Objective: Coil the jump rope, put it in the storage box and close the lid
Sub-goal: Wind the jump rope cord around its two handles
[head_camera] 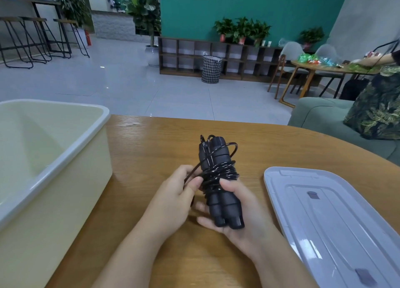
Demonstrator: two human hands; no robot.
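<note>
At the far left the cream storage box (pixel 54 157) stands open on the tabletop (pixel 151 140). Next, the left hand (pixel 173 192) pinches the loose tail of cord. The jump rope (pixel 218 179), wound around its paired black handles, lies gripped in the right hand (pixel 236 220). It looks light, the cord springy; best held by the stiff handles. The grey lid (pixel 337 218) lies rightmost.

Lounge: sofa (pixel 320 114), potted plants (pixel 242 29)
</note>
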